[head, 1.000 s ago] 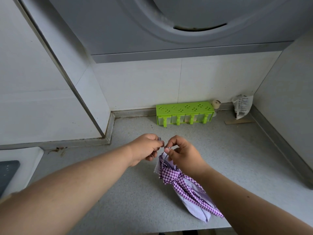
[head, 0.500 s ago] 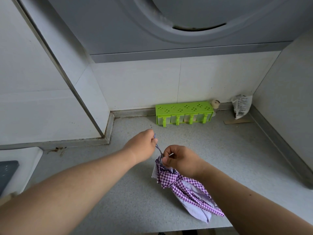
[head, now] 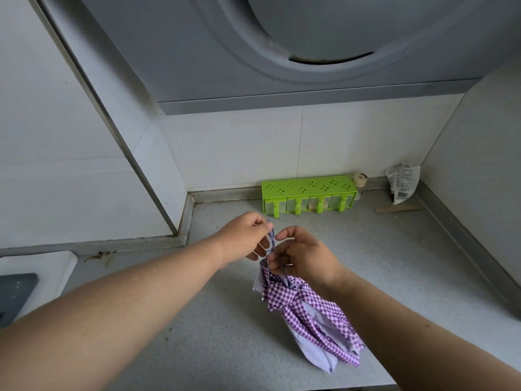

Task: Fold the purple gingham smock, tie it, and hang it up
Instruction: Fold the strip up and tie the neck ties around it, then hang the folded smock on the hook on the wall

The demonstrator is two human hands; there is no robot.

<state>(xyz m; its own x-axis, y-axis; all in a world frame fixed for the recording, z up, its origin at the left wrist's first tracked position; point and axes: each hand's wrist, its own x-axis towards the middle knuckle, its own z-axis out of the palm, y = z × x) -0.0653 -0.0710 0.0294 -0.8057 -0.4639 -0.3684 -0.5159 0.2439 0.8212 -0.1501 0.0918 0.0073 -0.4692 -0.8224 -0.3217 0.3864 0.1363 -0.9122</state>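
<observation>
The purple gingham smock [head: 304,314] is rolled into a narrow bundle with a gingham tie knotted around its upper part. It hangs slanting over the grey counter [head: 380,263], its pale lower end toward the front edge. My right hand [head: 304,258] grips the bundle's top. My left hand [head: 245,238] pinches a thin gingham strap [head: 271,239] that rises from the top of the bundle. The two hands are almost touching above the counter's middle.
A green spice rack [head: 307,194] stands against the back wall, with a small jar [head: 360,180] and a crumpled white packet [head: 403,183] to its right. A range hood [head: 310,46] hangs overhead. A white stove edge [head: 36,277] lies at the left.
My right hand has risen slightly and loosened its fingers at the bundle's top. My left hand still pinches the strap, drawn up and held close to the right hand.
</observation>
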